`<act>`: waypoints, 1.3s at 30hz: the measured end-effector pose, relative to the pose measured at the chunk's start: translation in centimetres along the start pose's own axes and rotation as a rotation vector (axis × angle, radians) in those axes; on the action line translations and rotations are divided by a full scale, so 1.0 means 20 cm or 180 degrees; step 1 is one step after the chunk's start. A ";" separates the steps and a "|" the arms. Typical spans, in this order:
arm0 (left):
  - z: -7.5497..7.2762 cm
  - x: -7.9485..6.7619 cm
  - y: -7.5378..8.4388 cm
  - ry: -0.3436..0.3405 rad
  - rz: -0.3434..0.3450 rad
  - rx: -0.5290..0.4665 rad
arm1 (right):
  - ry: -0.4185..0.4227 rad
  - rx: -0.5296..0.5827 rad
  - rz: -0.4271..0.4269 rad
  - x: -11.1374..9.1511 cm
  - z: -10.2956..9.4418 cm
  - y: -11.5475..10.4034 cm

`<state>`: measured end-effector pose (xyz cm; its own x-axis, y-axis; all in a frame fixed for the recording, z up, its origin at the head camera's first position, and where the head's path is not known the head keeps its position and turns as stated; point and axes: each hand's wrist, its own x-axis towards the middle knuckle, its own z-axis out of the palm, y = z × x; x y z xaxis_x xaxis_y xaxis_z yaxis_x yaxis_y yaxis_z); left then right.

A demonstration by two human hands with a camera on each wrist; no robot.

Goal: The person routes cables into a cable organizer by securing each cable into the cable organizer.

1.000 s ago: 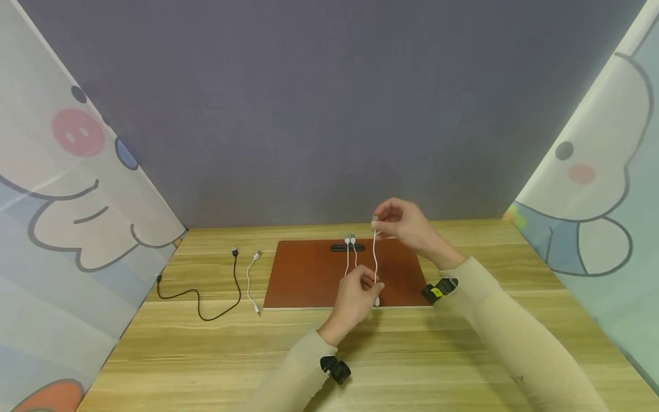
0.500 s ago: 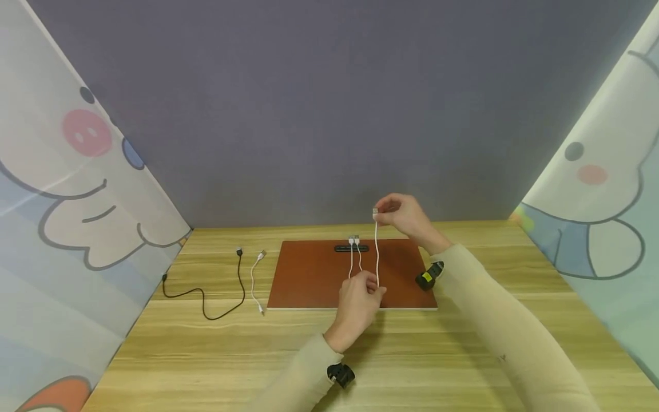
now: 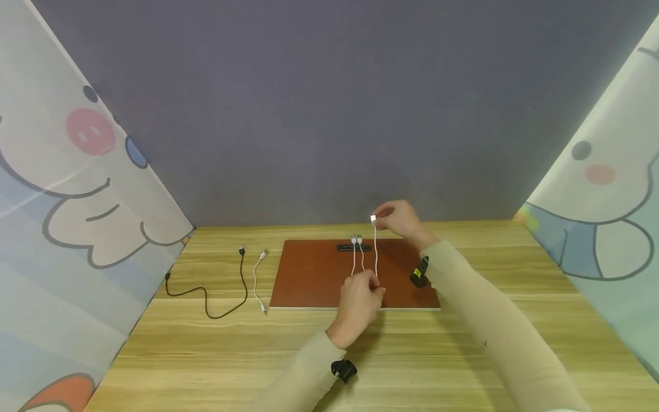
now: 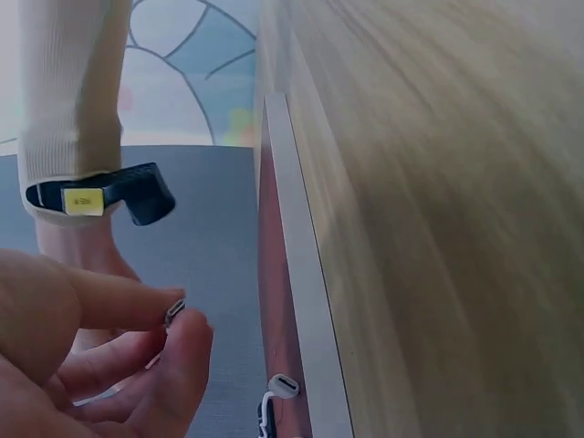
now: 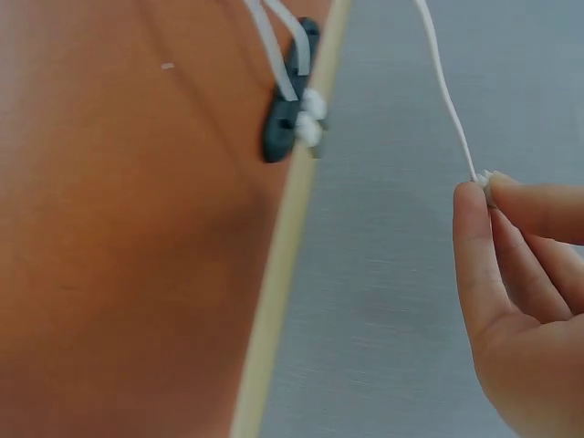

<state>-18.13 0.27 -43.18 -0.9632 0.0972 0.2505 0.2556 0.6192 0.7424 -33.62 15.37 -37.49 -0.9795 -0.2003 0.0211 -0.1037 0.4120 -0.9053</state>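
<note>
A white USB cable (image 3: 376,252) is stretched upright between both hands above a brown board (image 3: 309,277). My right hand (image 3: 400,218) pinches its upper plug (image 5: 484,182) between thumb and finger, beyond the board's far edge. Lower down, my left hand (image 3: 358,300) pinches the small metal connector (image 4: 174,311) at the other end, over the board's near edge; in the head view the fingers hide it. Left of the held cable, two white cables (image 3: 353,260) sit in a black cable holder (image 3: 341,248) on the board, their plugs at its far edge.
To the board's left, a short white cable (image 3: 254,280) and a longer black cable (image 3: 206,297) lie on the wooden table (image 3: 206,355). A grey panel (image 3: 329,114) rises behind the table. Printed curtains (image 3: 607,229) flank both sides.
My right hand has risen slightly, then come down a little, and the plug now shows a brighter face. The left hand has closed over the lower connector, which was visible earlier.
</note>
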 end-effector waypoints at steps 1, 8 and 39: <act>0.00 0.01 0.00 -0.0006 0.0003 0.0028 | -0.0014 -0.0015 0.0002 0.00 0.01 0.01; 0.03 0.03 0.00 -0.0162 -0.0089 0.0149 | 0.0001 -0.0014 0.0036 0.04 0.06 0.09; 0.07 0.08 0.03 -0.0488 -0.0116 0.1156 | 0.0099 -0.0493 0.0241 0.12 0.20 0.21</act>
<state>-19.70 1.80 -43.24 -0.9793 0.1684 0.1120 0.2016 0.8571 0.4742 -35.68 12.97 -42.92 -0.9902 -0.1368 -0.0294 -0.0524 0.5574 -0.8286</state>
